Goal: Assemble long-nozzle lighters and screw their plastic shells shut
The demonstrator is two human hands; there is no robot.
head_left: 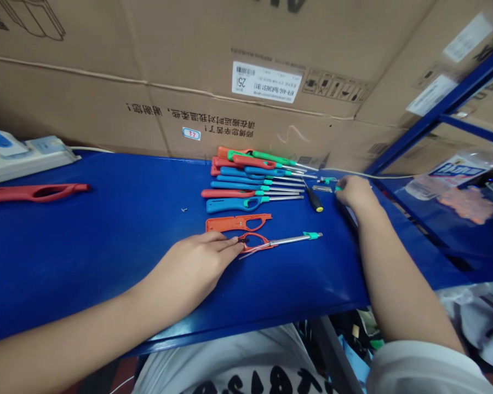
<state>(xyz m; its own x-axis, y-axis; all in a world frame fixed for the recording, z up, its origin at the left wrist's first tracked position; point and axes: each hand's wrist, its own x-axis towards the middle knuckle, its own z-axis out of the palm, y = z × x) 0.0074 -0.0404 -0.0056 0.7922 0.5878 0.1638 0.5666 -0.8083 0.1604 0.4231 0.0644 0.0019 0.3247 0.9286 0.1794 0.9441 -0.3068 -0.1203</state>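
My left hand (pixel 201 257) is closed over the handle of an opened orange gas lighter (pixel 258 237), mostly hiding the handle. The lighter's metal tube (pixel 290 239) points right, with a green piece (pixel 311 236) near its tip. Just above lies the loose orange handle half (pixel 238 222). At the right, the fingers of my right hand (pixel 355 191) are pinched together at a small green part (pixel 338 189). Beside those fingertips are a clear small piece (pixel 322 189) and another green part (pixel 327 179). A black screwdriver (pixel 314 200) with a yellow end lies close by.
Several red, blue and green lighters (pixel 232 204) are stacked behind, against a cardboard box (pixel 148 126). A red handle piece (pixel 36 192) and a white power strip (pixel 28 161) sit at the left. Tiny screws (pixel 184 210) lie on the blue table (pixel 107 230). A blue metal frame (pixel 414 134) rises at the right.
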